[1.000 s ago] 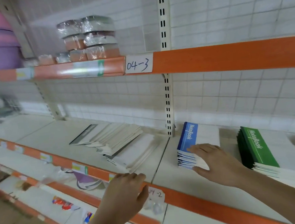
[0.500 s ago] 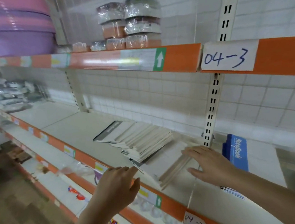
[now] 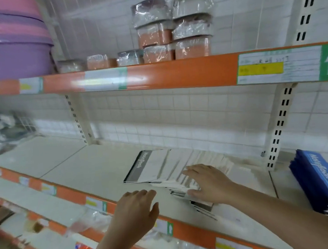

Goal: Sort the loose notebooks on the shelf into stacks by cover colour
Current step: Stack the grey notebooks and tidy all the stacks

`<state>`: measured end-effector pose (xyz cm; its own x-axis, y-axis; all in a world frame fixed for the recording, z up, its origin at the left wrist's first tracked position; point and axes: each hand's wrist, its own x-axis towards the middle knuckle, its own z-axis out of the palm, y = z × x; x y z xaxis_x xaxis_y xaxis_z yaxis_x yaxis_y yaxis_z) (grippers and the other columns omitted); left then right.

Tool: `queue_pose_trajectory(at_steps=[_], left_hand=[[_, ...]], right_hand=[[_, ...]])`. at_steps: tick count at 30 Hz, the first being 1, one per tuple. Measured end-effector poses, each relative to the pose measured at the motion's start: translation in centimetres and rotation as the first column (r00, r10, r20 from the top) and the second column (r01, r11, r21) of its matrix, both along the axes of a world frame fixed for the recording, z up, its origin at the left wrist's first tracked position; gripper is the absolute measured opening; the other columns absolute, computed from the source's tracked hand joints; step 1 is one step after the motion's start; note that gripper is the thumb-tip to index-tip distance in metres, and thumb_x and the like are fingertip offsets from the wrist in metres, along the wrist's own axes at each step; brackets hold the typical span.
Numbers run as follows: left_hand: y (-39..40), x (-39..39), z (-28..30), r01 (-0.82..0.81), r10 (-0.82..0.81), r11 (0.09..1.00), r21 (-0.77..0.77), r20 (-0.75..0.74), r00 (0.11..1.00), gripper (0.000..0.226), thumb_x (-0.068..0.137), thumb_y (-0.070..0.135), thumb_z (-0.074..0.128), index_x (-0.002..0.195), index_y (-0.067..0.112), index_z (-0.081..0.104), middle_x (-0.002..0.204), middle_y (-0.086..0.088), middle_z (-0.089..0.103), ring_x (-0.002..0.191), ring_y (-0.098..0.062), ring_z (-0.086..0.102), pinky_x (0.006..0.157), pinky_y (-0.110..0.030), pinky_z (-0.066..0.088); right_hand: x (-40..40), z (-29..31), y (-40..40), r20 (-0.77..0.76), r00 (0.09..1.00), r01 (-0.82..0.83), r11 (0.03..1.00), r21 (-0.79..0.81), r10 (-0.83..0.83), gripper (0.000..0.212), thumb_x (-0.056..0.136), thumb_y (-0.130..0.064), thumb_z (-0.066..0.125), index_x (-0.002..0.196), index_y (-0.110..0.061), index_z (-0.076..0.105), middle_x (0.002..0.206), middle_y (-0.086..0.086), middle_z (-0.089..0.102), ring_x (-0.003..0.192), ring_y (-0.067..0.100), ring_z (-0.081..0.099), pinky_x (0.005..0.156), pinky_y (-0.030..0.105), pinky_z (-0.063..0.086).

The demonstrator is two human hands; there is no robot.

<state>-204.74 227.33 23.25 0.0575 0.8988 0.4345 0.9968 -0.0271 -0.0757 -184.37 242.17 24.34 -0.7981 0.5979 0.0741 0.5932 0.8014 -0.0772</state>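
A slumped pile of grey-spined notebooks (image 3: 158, 167) lies fanned out on the middle shelf (image 3: 88, 169). My right hand (image 3: 209, 183) rests flat on the right part of that pile, fingers spread and straight, thumb at the pile's near edge. My left hand (image 3: 135, 213) hovers above the shelf's front edge, just left of the pile, fingers relaxed and holding nothing. A neat stack of blue notebooks (image 3: 320, 180) stands at the right, past the upright.
The orange shelf lip (image 3: 187, 232) runs along the front. A slotted upright (image 3: 277, 127) divides the bays. Wrapped containers (image 3: 173, 27) and purple and pink basins (image 3: 9, 44) sit on the shelf above. Wrapped goods (image 3: 0, 129) lie far left.
The view has swung left; the green stack has left the view. My right hand moved from the blue stack onto the grey pile. My left hand rose from the shelf lip towards the pile.
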Motion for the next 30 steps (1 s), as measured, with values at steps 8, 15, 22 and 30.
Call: queue_pose_trajectory(at_steps=[8,15,22,30], left_hand=[[4.1,-7.2,-1.1,0.108,-0.109,0.992,-0.068,0.000,0.994,0.023,0.064,0.034,0.069,0.080,0.019,0.073,0.070,0.007,0.068,0.057,-0.014,0.065,0.051,-0.026,0.052],[10.7,-9.9,-3.4,-0.023,0.024,0.939,-0.344,-0.001,1.000,0.068,0.091,0.037,0.053,0.149,0.010,0.030,0.155,-0.007,0.030,0.141,-0.026,0.033,0.111,-0.038,0.034],[13.7,-10.6,-5.5,0.036,-0.044,0.914,-0.403,-0.009,0.999,0.058,0.100,0.022,0.039,0.152,0.006,0.016,0.157,-0.008,0.023,0.144,-0.023,0.024,0.109,-0.032,0.034],[11.4,-12.7,-4.2,0.068,-0.086,0.961,-0.267,-0.059,0.995,0.006,0.073,0.021,0.064,0.074,0.024,0.069,0.056,-0.006,0.063,0.048,-0.019,0.062,0.040,-0.026,0.043]], right_hand=[[-9.1,-1.2,1.2,0.073,0.988,0.139,0.990,-0.008,-0.138,0.065,0.096,-0.046,0.046,0.149,-0.014,0.028,0.156,0.004,0.023,0.142,0.021,0.022,0.114,0.032,0.014],[-9.6,-1.8,0.7,0.055,0.977,0.207,0.978,0.017,-0.208,0.059,0.093,-0.039,0.051,0.145,-0.015,0.035,0.148,0.004,0.036,0.137,0.022,0.029,0.112,0.032,0.017],[-8.9,-1.6,1.2,0.077,0.972,0.224,0.975,0.006,-0.223,0.059,0.097,-0.039,0.045,0.149,-0.019,0.027,0.156,0.001,0.024,0.142,0.017,0.020,0.115,0.031,0.008],[-11.5,-2.6,1.3,0.083,0.975,0.208,0.978,-0.031,-0.205,0.062,0.097,-0.043,0.046,0.148,-0.013,0.028,0.155,0.003,0.025,0.142,0.019,0.019,0.115,0.030,0.006]])
